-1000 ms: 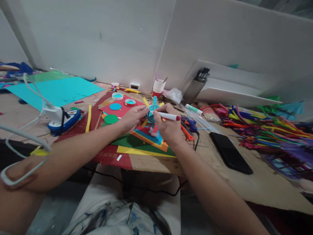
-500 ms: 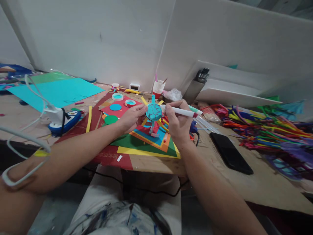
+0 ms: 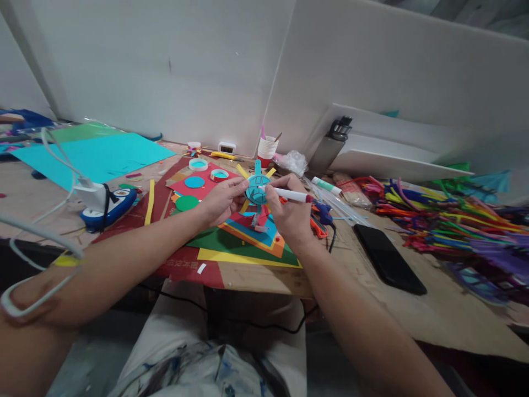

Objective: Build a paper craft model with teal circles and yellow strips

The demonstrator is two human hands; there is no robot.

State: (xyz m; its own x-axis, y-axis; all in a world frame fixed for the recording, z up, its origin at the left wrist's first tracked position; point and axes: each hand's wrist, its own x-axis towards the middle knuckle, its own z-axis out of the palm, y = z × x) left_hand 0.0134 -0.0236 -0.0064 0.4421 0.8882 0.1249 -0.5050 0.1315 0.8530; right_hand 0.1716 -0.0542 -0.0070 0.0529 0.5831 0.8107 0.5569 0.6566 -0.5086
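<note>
My left hand (image 3: 223,201) pinches the left edge of a round blue paper turtle (image 3: 255,182) between thumb and fingers. Dark lines are drawn on its disc, and yellow and blue strips stick out around it. A white marker with a red end (image 3: 291,194) is gripped in my right hand (image 3: 289,215), its tip over the turtle's disc; whether it touches is too small to tell. Under both hands lie stacked sheets of coloured paper (image 3: 239,248).
A blue disc (image 3: 194,182), a green disc (image 3: 187,203) and a paper ring (image 3: 219,175) lie at left. Behind stand paper cups (image 3: 268,148) and a bottle (image 3: 330,144). On the right are a black phone (image 3: 388,259), another marker (image 3: 326,186) and pipe cleaners (image 3: 446,215).
My right hand has moved left with the marker, bringing its tip over the turtle's disc. The orange and blue tool behind that hand shows more. My left hand keeps its hold.
</note>
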